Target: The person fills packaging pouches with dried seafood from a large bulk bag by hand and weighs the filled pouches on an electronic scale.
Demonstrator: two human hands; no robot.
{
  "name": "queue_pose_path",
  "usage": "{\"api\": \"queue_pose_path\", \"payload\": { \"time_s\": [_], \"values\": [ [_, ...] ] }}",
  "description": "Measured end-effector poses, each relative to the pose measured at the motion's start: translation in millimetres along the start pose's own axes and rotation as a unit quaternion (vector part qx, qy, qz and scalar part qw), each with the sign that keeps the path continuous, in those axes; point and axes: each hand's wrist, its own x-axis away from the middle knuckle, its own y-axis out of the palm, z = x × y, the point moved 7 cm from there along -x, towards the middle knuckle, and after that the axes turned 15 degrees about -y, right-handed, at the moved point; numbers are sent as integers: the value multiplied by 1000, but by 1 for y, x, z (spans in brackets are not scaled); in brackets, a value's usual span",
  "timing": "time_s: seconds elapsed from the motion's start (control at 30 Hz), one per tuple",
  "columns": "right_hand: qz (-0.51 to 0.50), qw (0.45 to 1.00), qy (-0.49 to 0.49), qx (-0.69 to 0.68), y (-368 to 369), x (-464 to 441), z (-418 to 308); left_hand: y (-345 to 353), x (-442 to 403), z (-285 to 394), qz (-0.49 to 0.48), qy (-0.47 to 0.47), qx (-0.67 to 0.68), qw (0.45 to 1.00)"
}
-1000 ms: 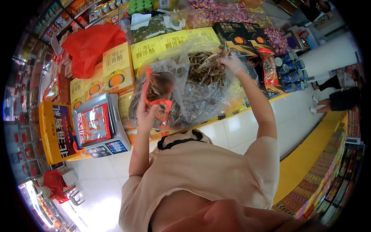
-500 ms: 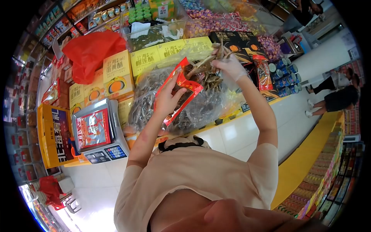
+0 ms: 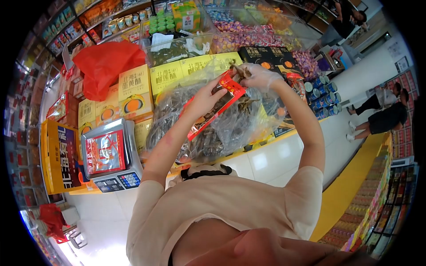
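Observation:
My left hand (image 3: 205, 98) is closed round a red-edged packet (image 3: 212, 117), its mouth tilted up and away to the right. My right hand (image 3: 262, 76), in a thin clear plastic glove, grips a bunch of brown dried fish (image 3: 240, 72) at the packet's mouth. Some of the bunch is hidden behind the packet's edge and my fingers. Under both hands spreads a large clear plastic bag (image 3: 165, 126), rumpled and opened out, with more dark dried pieces in it.
To the left stands a scale (image 3: 136, 153) with a red and silver packet (image 3: 105, 152) on it. Yellow boxes (image 3: 133, 91), a red plastic bag (image 3: 108, 62) and black boxes (image 3: 262, 57) surround the work area. Blue cans (image 3: 323, 97) are stacked at right. Other people stand farther off.
My right hand has lowered the dried fish from above to the packet's opening. My left hand has shifted up and right with the packet, so both hands are closer together.

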Motion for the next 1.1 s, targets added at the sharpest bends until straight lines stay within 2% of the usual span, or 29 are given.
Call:
{"api": "queue_pose_path", "payload": {
  "time_s": [0.03,0.1,0.27,0.33,0.43,0.57,0.63,0.73,0.87,0.93,0.97,1.03,1.1],
  "values": [
    [3,1000,-1,3,-2,0,5,1,-7,-2,0,4,-1,1000],
    [-22,995,-77,53,1,-4,8,8,-19,-9,-45,-17,23,999],
    [-89,983,-86,134,6,-5,13,15,-30,-29,-52,-10,44,998],
    [-125,961,-98,225,12,-5,16,19,-27,-26,-61,-17,38,997],
    [-158,950,-91,253,19,-2,24,26,-21,-27,-72,-41,1,997],
    [-180,946,-44,265,23,1,16,35,-17,-28,-105,-16,75,992],
    [-237,930,-19,279,29,-1,6,37,-14,-28,-120,-21,103,987],
    [-195,918,-45,343,33,-10,5,31,-15,-31,-91,-22,114,989],
    [-171,926,-71,328,28,-15,-5,16,-13,-41,-76,-60,98,990],
    [-174,955,-77,228,20,-17,-11,3,-6,-36,-75,-114,87,987],
    [-174,955,-78,227,14,-16,-14,1,-6,-38,-75,-114,87,987],
    [-138,974,-112,137,-1,-17,-30,-9,-4,-29,-72,-35,165,983],
    [-129,982,-99,98,-10,-17,-43,-15,-1,-27,-78,-13,181,980]
  ]
}}
